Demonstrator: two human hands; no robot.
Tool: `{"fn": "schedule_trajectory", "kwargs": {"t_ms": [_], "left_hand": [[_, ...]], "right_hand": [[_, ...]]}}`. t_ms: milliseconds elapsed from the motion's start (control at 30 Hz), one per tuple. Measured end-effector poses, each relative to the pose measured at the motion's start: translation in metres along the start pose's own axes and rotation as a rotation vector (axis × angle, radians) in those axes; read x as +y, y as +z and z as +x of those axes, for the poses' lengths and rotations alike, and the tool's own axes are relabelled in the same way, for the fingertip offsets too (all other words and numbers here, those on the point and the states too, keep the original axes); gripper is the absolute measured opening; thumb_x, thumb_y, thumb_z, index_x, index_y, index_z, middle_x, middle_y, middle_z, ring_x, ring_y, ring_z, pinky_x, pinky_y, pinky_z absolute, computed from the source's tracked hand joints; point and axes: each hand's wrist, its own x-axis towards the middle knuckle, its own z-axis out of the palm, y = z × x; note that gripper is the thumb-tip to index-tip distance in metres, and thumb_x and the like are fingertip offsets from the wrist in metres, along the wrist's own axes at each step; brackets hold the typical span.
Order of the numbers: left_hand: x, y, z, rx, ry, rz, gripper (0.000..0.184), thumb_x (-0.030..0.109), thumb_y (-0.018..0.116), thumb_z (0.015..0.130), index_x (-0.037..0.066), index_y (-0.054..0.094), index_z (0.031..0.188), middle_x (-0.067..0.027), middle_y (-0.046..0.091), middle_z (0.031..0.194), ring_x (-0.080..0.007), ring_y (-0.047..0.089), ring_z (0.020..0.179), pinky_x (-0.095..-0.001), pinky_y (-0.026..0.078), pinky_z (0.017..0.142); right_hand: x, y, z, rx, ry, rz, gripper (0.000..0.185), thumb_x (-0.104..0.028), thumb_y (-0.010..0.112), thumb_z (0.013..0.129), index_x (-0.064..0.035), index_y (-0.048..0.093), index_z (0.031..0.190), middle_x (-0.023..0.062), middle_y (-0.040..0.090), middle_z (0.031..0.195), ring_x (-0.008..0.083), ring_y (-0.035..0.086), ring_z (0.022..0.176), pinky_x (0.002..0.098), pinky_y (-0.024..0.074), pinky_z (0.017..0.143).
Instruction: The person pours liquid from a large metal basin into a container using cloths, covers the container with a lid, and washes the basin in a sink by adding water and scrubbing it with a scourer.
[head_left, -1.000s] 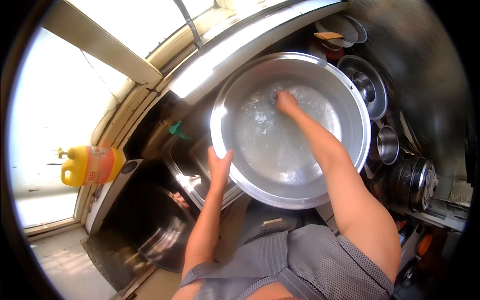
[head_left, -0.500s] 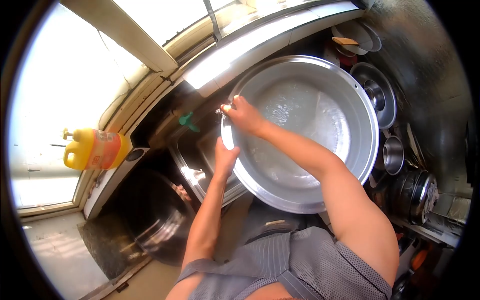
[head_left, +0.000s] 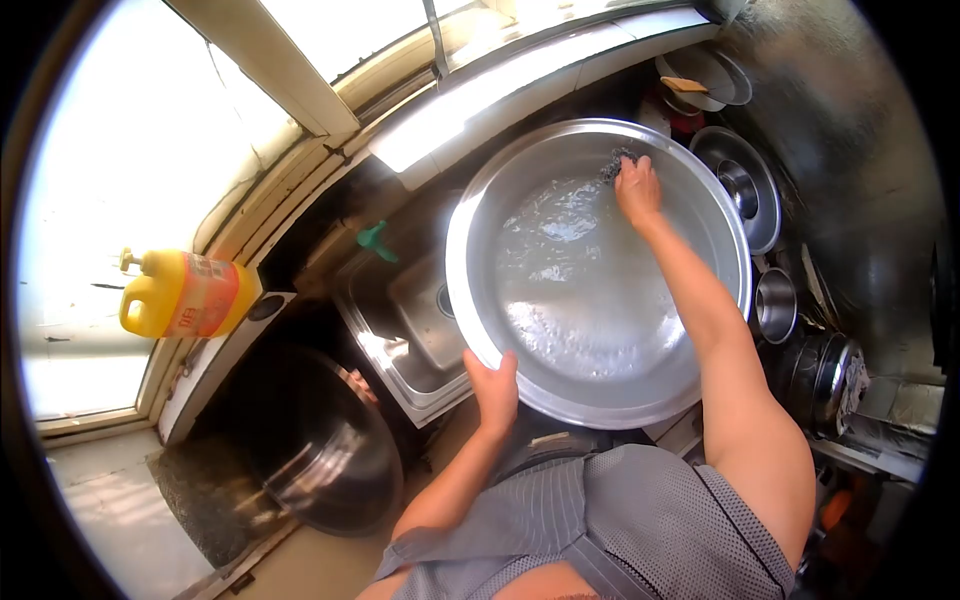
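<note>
A large round metal basin with a little water in its bottom fills the middle of the view. My left hand grips the basin's near-left rim, thumb on top and the other fingers hidden beneath. Inside the basin, against its far-right wall, my right hand is closed on a steel wool scourer. The water is rippled and catches the light.
A steel sink with a green tap handle lies left of the basin. A yellow pump bottle stands by the window. A dark round pot sits lower left. Metal bowls and a small pot line the right side.
My right hand has moved with the scourer from the basin's left rim to the inside of its far-right wall. My left hand has slid down along the rim. The water is more stirred.
</note>
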Motion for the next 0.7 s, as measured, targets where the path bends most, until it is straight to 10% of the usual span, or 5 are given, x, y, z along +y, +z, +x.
{"fn": "schedule_trajectory", "kwargs": {"t_ms": [167, 333, 433, 700], "left_hand": [[0.017, -0.006, 0.031, -0.129, -0.161, 0.03, 0.052, 0.003, 0.066, 0.079, -0.004, 0.041, 0.124, -0.0154, 0.054, 0.114, -0.0223, 0.054, 0.108, -0.0357, 0.045, 0.093], [0.044, -0.004, 0.153, -0.183, 0.028, 0.375, 0.034, 0.003, 0.067, 0.073, -0.004, 0.049, 0.101, -0.0089, 0.06, 0.081, -0.014, 0.058, 0.065, -0.0275, 0.048, 0.055], [0.055, 0.002, 0.178, -0.431, 0.062, 0.329, 0.032, 0.0, 0.066, 0.072, -0.002, 0.053, 0.1, -0.0071, 0.062, 0.084, -0.0144, 0.06, 0.067, -0.0287, 0.05, 0.062], [0.026, -0.009, 0.139, -0.215, 0.142, 0.369, 0.031, -0.001, 0.062, 0.072, -0.003, 0.052, 0.101, -0.0078, 0.061, 0.089, -0.0145, 0.058, 0.078, -0.0291, 0.048, 0.071]], "right_hand": [[0.005, 0.072, -0.044, -0.224, 0.255, 0.032, 0.022, -0.008, 0.055, 0.087, -0.0053, 0.067, 0.106, 0.0245, 0.055, 0.114, 0.0464, 0.061, 0.097, 0.0518, 0.0515, 0.086], [-0.076, 0.109, -0.045, -0.251, 0.043, 0.636, 0.025, -0.01, 0.057, 0.087, -0.0046, 0.064, 0.111, 0.0242, 0.058, 0.111, 0.0417, 0.059, 0.103, 0.0469, 0.0489, 0.09], [-0.139, 0.072, -0.065, -0.155, -0.065, 0.834, 0.026, -0.009, 0.059, 0.087, -0.0044, 0.061, 0.113, 0.0234, 0.057, 0.107, 0.0408, 0.057, 0.101, 0.0464, 0.0472, 0.089], [-0.206, 0.031, -0.086, 0.035, -0.673, 0.6, 0.027, -0.01, 0.061, 0.082, -0.0141, 0.065, 0.108, 0.0151, 0.05, 0.094, 0.0346, 0.058, 0.087, 0.0434, 0.0532, 0.074]]}}
